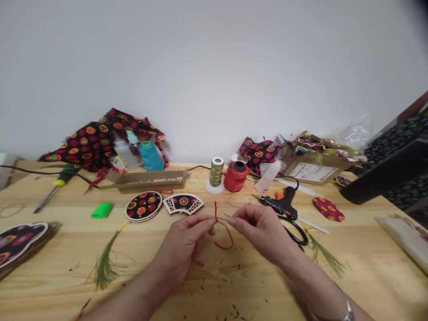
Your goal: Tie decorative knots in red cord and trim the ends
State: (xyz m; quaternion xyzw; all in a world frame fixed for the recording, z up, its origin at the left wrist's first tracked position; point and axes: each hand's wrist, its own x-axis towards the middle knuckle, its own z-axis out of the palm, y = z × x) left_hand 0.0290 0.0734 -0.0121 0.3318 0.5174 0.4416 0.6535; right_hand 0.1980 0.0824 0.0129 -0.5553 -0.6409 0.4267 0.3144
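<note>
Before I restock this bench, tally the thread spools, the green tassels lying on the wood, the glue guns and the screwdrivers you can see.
Thread spools: 3 (teal spool, olive spool, red spool)
Green tassels on the wood: 2 (left tassel, right tassel)
Glue gun: 1
Screwdriver: 1
Total: 7

The left hand [187,234] and right hand [259,227] are held close together, thumbs [204,225] pinched against fingers [197,218], forearms [133,285] angled inward.

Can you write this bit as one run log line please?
left hand: pinching red cord | right hand: pinching thin red strand | nearby: glue gun, red spool
</note>
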